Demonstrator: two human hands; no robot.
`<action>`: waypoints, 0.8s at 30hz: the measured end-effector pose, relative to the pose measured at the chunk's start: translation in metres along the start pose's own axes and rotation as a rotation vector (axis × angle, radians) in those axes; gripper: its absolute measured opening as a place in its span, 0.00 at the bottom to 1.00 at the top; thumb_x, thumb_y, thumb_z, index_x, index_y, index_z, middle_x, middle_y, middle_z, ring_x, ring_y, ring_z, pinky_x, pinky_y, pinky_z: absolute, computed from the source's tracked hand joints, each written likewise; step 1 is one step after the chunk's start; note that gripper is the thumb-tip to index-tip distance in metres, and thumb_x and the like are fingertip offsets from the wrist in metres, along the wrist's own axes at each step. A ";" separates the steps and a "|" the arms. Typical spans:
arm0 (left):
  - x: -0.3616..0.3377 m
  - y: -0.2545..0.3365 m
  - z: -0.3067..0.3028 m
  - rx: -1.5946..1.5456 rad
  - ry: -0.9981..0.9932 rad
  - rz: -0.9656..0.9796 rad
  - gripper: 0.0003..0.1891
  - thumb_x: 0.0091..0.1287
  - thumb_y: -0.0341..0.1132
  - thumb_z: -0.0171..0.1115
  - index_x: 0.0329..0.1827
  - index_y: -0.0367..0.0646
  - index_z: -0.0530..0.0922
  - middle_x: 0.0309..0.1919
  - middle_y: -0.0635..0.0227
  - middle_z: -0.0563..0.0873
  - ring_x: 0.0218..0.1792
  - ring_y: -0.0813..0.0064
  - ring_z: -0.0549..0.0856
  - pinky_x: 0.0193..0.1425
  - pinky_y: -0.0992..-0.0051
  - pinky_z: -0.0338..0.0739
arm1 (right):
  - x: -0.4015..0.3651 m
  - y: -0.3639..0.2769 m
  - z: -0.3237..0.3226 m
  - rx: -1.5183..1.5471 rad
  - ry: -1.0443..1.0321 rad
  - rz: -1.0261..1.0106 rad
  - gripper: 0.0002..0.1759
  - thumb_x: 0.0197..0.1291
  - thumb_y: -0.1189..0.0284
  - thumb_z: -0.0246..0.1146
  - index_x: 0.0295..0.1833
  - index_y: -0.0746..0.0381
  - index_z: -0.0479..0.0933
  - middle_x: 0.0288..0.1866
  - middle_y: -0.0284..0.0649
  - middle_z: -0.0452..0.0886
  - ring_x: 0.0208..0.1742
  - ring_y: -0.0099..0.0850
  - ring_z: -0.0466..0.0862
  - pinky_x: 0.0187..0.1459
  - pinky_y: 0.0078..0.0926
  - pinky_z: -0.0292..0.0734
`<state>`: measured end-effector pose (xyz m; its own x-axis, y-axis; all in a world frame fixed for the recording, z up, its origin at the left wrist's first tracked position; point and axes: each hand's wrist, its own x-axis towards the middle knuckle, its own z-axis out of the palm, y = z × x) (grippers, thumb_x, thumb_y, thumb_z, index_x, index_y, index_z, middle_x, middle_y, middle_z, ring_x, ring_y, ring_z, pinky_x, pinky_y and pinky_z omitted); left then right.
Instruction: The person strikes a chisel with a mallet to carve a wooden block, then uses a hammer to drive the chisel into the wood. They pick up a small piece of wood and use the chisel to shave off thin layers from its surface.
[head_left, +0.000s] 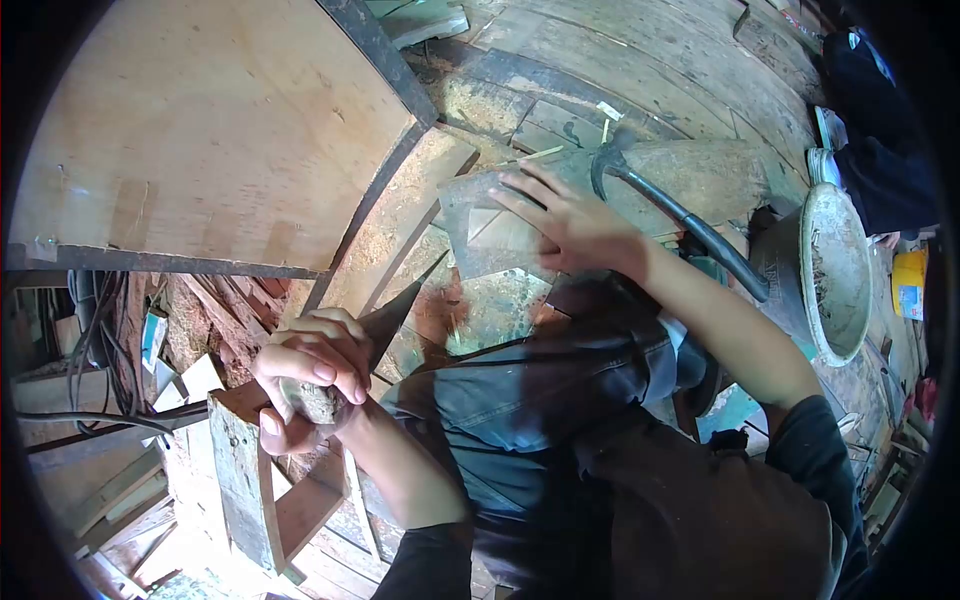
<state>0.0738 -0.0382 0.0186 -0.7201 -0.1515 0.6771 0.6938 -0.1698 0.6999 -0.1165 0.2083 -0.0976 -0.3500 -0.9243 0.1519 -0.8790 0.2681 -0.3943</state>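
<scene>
My left hand [312, 375] is closed around the rough wooden handle [312, 402] of what looks like a handsaw. Its dark blade [395, 318] tapers to a point toward the upper right; teeth cannot be made out. My right hand [575, 225] lies flat, fingers spread, on a grey wooden board [487, 262] above my lap. A paler wood piece [497, 230] shows beside those fingers, partly under the hand. Just past the right hand, a claw hammer [690, 220] with a dark handle rests, its head pointing away.
A large plywood panel [220, 130] with a dark frame fills the upper left. A bucket [838, 270] stands at the right, near a yellow container [908, 285]. Cables [95, 350] and wood scraps crowd the left, beside a wooden frame [245, 480]. Sawdust covers the plank floor.
</scene>
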 end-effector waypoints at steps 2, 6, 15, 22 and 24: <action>0.000 -0.004 0.003 -0.006 0.031 0.008 0.24 0.71 0.53 0.50 0.39 0.36 0.76 0.13 0.65 0.79 0.10 0.74 0.74 0.17 0.73 0.67 | 0.002 0.006 0.000 0.019 -0.018 0.008 0.48 0.48 0.70 0.73 0.77 0.60 0.63 0.78 0.47 0.64 0.80 0.51 0.60 0.77 0.43 0.64; 0.002 -0.008 0.005 0.007 0.012 0.030 0.23 0.72 0.52 0.48 0.39 0.36 0.76 0.13 0.64 0.79 0.11 0.73 0.75 0.19 0.71 0.69 | -0.002 0.009 0.013 0.026 -0.013 0.009 0.42 0.53 0.73 0.70 0.76 0.58 0.66 0.75 0.44 0.68 0.78 0.48 0.65 0.75 0.41 0.67; 0.007 -0.023 0.027 -0.023 0.174 0.020 0.21 0.75 0.46 0.38 0.41 0.36 0.73 0.16 0.62 0.76 0.14 0.72 0.71 0.24 0.69 0.68 | -0.012 0.007 0.021 0.057 0.123 -0.056 0.40 0.56 0.73 0.68 0.76 0.55 0.66 0.75 0.36 0.71 0.74 0.44 0.70 0.72 0.38 0.70; 0.010 -0.021 0.032 -0.029 0.199 0.037 0.20 0.74 0.45 0.38 0.41 0.36 0.72 0.15 0.61 0.75 0.14 0.72 0.70 0.22 0.71 0.68 | -0.016 0.011 0.019 0.100 0.087 -0.067 0.41 0.54 0.74 0.70 0.76 0.52 0.67 0.76 0.34 0.71 0.74 0.44 0.71 0.71 0.39 0.72; 0.010 -0.021 0.034 -0.025 0.197 0.029 0.20 0.74 0.45 0.38 0.41 0.36 0.72 0.15 0.61 0.75 0.14 0.72 0.69 0.22 0.71 0.68 | -0.016 0.010 0.019 0.116 0.101 -0.077 0.42 0.53 0.75 0.70 0.76 0.52 0.67 0.76 0.34 0.71 0.73 0.43 0.72 0.71 0.39 0.72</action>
<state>0.0521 -0.0035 0.0187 -0.6892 -0.3444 0.6375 0.7157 -0.1860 0.6732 -0.1137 0.2202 -0.1215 -0.3188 -0.9074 0.2739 -0.8635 0.1589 -0.4787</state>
